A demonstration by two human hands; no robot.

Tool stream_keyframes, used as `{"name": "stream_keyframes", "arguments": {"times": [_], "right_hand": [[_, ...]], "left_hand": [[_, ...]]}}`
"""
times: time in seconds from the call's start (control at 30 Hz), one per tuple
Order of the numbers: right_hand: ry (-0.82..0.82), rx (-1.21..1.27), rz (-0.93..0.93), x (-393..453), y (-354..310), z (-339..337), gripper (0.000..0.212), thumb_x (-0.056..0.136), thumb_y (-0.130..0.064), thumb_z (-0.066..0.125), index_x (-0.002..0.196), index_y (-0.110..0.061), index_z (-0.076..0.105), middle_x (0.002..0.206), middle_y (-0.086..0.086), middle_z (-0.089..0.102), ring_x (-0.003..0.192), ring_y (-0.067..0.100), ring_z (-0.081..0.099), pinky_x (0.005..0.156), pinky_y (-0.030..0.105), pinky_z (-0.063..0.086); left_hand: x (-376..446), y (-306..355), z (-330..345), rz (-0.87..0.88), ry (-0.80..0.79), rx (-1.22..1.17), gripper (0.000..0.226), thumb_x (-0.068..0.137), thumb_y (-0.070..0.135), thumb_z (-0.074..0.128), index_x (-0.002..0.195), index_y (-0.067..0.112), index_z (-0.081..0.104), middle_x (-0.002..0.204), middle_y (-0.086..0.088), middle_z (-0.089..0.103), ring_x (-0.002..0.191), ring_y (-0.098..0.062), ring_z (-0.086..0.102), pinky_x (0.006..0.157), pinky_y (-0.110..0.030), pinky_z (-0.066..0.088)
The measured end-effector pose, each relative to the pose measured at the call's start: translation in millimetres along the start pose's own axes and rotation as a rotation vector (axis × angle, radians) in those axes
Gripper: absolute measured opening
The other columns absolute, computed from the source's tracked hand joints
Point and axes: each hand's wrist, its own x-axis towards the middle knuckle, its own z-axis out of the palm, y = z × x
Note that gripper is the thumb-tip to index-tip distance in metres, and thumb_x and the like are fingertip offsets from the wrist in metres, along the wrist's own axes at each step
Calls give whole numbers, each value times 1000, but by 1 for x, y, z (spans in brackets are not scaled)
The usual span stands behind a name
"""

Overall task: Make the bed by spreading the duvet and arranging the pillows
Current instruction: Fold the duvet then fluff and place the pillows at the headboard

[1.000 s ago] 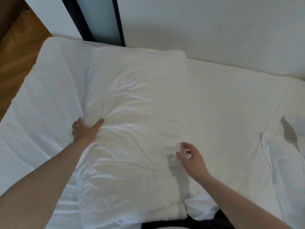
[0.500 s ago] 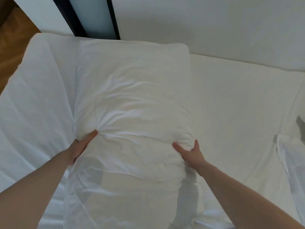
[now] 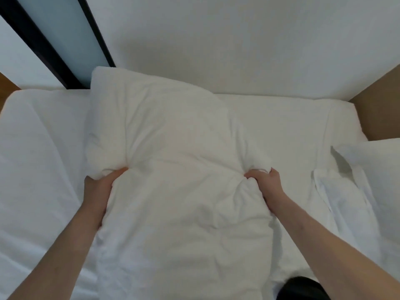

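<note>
A large white pillow [image 3: 173, 152] stands lengthwise in the middle of the bed, its far end leaning toward the wall. My left hand [image 3: 98, 186] grips its left edge, fingers sunk into the filling. My right hand [image 3: 265, 180] grips its right edge the same way, bunching the cover. The white sheet of the bed [image 3: 39, 161] lies under and around the pillow. A crumpled white duvet or second pillow [image 3: 355, 191] lies at the right; I cannot tell which.
A white wall [image 3: 238, 44] runs along the far side of the bed. A dark door frame with frosted glass [image 3: 65, 35] stands at the upper left. A brown panel [image 3: 381, 105] borders the bed at the right. A dark object [image 3: 303, 289] sits at the bottom edge.
Both hands have closed on the pillow's sides and squeezed it inward. The pillow has risen and moved toward the wall. The view has tilted up, showing more wall.
</note>
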Motion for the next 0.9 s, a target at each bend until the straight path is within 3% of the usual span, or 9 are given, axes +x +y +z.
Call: {"name": "stream_keyframes", "arguments": {"times": [0.1, 0.17, 0.27, 0.4, 0.5, 0.6, 0.7, 0.8, 0.9], "right_hand": [[67, 43, -134, -4, -49, -44, 21, 70, 8, 74, 85, -7, 69, 73, 6, 71, 71, 24, 69, 60, 30, 57], [123, 42, -202, -7, -73, -77, 23, 69, 7, 75, 87, -5, 70, 78, 7, 73, 74, 25, 71, 65, 34, 59], [200, 31, -265, -7, -90, -129, 28, 68, 2, 78, 95, -6, 72, 90, 8, 77, 84, 28, 74, 76, 42, 62], [276, -50, -313, 10, -82, -189, 39, 74, -7, 77, 112, -16, 70, 103, 0, 75, 91, 18, 72, 73, 34, 60], [272, -330, -253, 49, -41, -229, 70, 75, -23, 77, 141, -22, 51, 135, 0, 61, 122, 22, 60, 95, 38, 53], [26, -710, -47, 79, 20, -240, 96, 79, -33, 82, 159, -17, 30, 164, 9, 28, 152, 26, 26, 123, 37, 25], [-221, -919, 50, 80, 66, -236, 100, 86, -45, 74, 162, -17, 16, 169, 14, 8, 157, 24, 7, 124, 34, 15], [-298, -1021, -28, 80, 85, -238, 101, 89, -50, 69, 164, -21, 8, 170, 14, 2, 157, 26, 6, 124, 34, 14], [-426, -986, -93, 81, 72, -255, 95, 88, -50, 70, 163, -26, 18, 171, 8, 1, 156, 25, 13, 124, 34, 17]], "left_hand": [[-26, 38, 45, 105, -94, -44, 54, 71, 26, 89, 121, 14, 71, 110, -1, 76, 99, -18, 72, 81, -32, 54], [-38, 50, 77, 116, -161, -65, 58, 69, 31, 90, 123, 18, 70, 112, 2, 76, 103, -18, 72, 90, -37, 55], [-51, 52, 126, 72, -275, -94, 85, 56, 46, 94, 131, 22, 65, 119, 6, 74, 106, -18, 71, 97, -44, 55], [-62, 32, 202, -23, -377, -47, 67, 73, 42, 88, 127, 18, 57, 115, 4, 68, 101, -16, 66, 95, -39, 52], [-62, -6, 249, -86, -370, 251, 102, 71, 51, 87, 152, 14, 37, 146, -7, 53, 127, -28, 56, 108, -43, 45], [-75, -46, 269, -3, -330, 734, 119, 68, 49, 78, 160, 14, 11, 159, -19, 31, 140, -39, 40, 115, -49, 37], [-122, -74, 300, 346, -448, 1042, 106, 82, 41, 73, 162, 24, 5, 167, -13, 10, 149, -36, 22, 120, -47, 28], [-153, -96, 319, 450, -461, 1281, 100, 86, 44, 64, 162, 25, 3, 168, -12, -10, 152, -39, 7, 123, -49, 22], [-168, -106, 334, 443, -524, 1581, 100, 85, 38, 56, 162, 20, -5, 169, -8, -12, 154, -41, -2, 125, -48, 16]]}}
